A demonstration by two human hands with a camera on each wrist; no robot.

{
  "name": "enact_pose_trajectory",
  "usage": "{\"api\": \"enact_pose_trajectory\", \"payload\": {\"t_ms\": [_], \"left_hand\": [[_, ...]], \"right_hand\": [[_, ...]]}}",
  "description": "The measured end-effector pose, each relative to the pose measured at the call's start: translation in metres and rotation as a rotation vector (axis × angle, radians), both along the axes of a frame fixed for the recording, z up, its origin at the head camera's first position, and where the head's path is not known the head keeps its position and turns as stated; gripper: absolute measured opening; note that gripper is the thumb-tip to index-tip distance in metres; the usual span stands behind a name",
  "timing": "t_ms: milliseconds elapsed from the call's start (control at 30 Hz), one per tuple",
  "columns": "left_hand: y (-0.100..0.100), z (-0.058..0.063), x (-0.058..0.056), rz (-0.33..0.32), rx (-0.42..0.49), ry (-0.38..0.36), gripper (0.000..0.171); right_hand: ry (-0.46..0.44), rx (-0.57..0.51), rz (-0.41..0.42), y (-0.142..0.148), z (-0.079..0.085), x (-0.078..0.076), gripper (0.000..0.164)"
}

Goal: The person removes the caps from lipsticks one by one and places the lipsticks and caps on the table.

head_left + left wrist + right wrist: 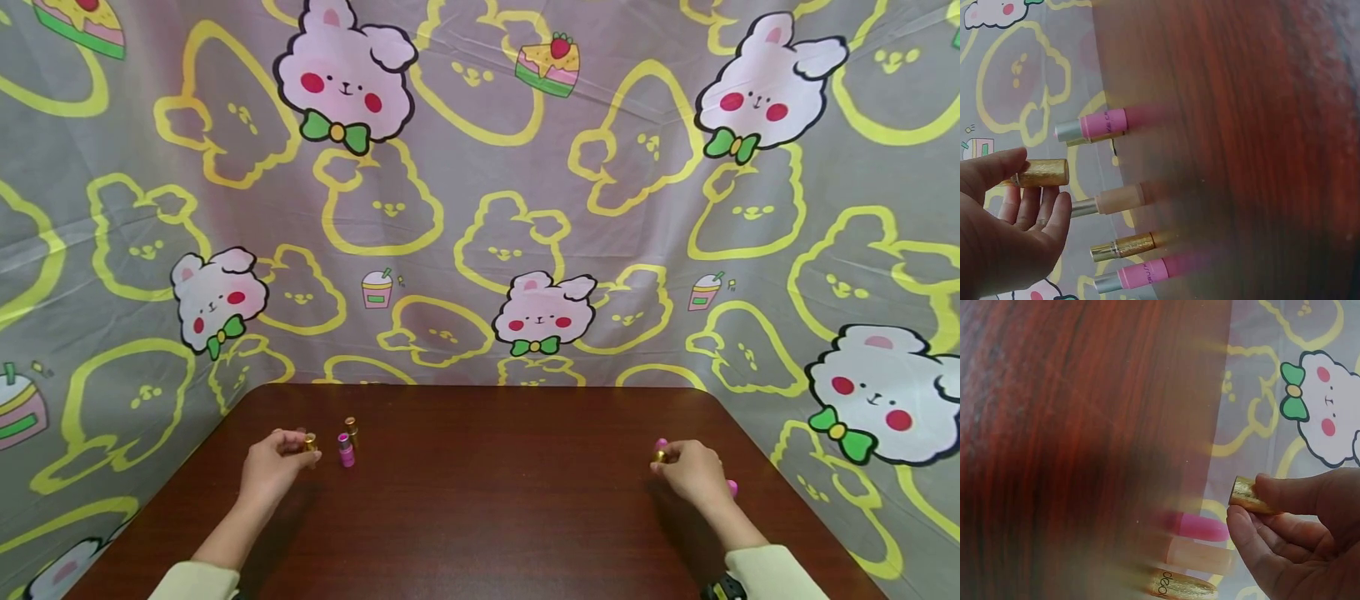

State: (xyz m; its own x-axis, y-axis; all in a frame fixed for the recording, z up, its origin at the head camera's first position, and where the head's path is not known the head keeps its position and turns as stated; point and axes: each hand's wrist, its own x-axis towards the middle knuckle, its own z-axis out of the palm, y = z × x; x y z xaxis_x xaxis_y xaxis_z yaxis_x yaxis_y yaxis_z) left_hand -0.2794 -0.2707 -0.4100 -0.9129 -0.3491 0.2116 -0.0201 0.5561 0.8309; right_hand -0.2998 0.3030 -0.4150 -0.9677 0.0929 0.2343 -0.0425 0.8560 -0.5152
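Observation:
Near the table's left side my left hand (pixel 276 468) pinches a gold lipstick tube (pixel 1046 173) between thumb and fingers. Beside that hand a pink lipstick tube (pixel 347 452) with a silver top stands upright, a gold tube (pixel 352 432) just behind it. The left wrist view also shows a beige tube (pixel 1121 199), another gold tube (pixel 1129 245) and another pink tube (pixel 1144 273). Over on the right, my right hand (pixel 692 471) pinches a gold cap (pixel 1247 495). Close to it stand a pink cap (pixel 1204 527), a beige cap (pixel 1200 554) and a lettered gold cap (pixel 1184 585).
The brown wooden table (pixel 480 500) lies between the two groups. A grey curtain (pixel 465 192) with cartoon figures hangs behind it and along both sides. A second pink cap (pixel 732 488) shows beside the right wrist, partly hidden.

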Motion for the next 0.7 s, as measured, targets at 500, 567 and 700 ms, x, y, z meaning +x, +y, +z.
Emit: {"api": "enact_pose_trajectory", "payload": {"t_ms": [500,567,700], "left_hand": [[-0.007,-0.015,-0.009,-0.077,-0.113,-0.040,0.027],[-0.007,-0.016,-0.010,-0.083,-0.127,-0.044,0.027],[-0.008,-0.018,-0.010,-0.091,-0.152,-0.053,0.027]], "right_hand": [[-0.094,0.015,0.017,-0.001,-0.009,-0.004,0.018],[-0.100,0.002,0.011,-0.001,-0.010,-0.005,0.018],[-0.090,-0.006,0.008,0.000,-0.012,-0.006,0.016]]}}
